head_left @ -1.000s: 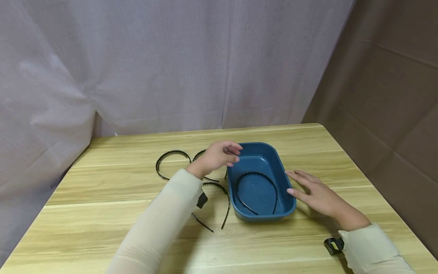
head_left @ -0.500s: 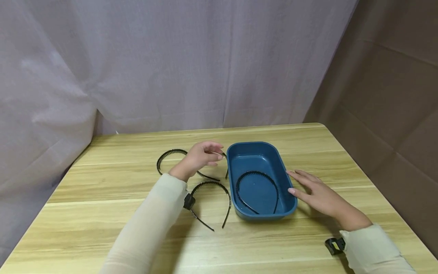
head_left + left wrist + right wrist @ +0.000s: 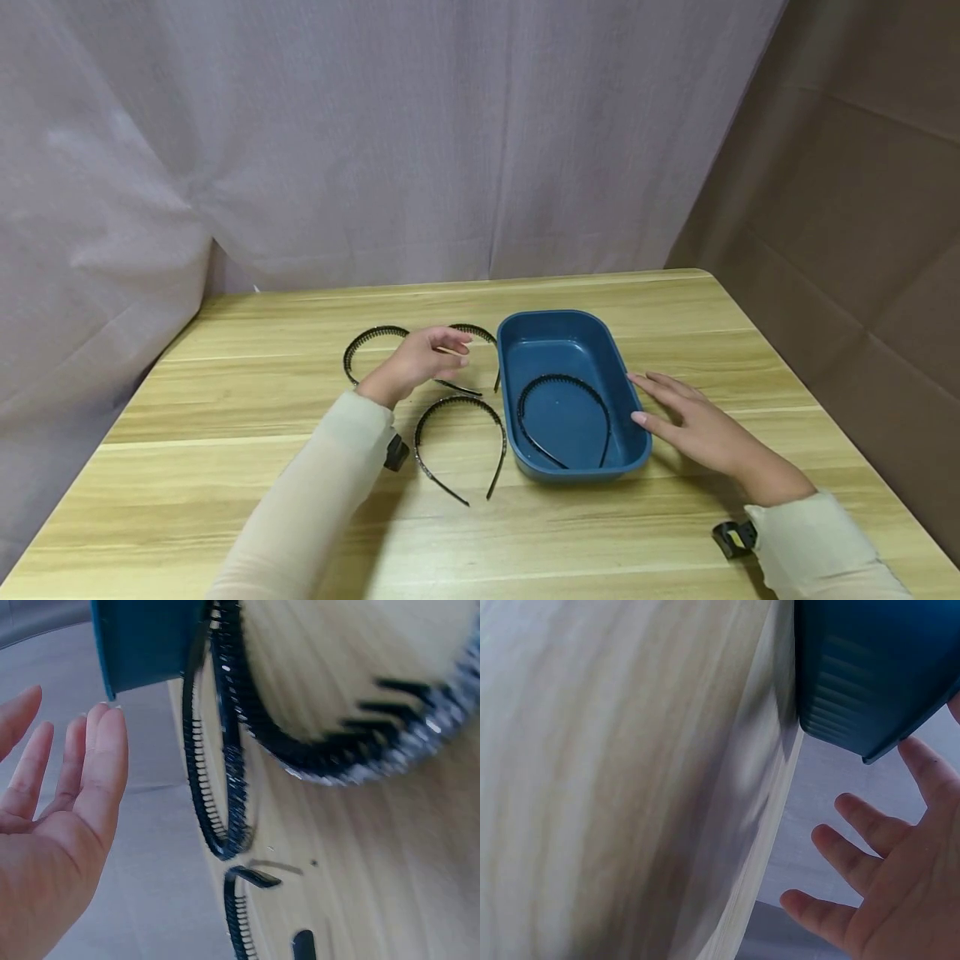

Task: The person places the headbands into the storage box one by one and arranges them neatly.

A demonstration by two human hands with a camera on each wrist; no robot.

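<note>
The left hand [image 3: 420, 358] hovers with relaxed, spread fingers over the middle one of three black toothed headbands [image 3: 468, 333] lying on the wooden surface [image 3: 225, 433] just left of the blue tub [image 3: 633, 417], holding nothing. One headband [image 3: 371, 337] lies further left, another [image 3: 459, 446] nearer, and a fourth [image 3: 562, 417] lies inside the tub. The right hand [image 3: 701, 429] rests flat and empty on the surface, its straight fingers at the tub's right wall.
</note>
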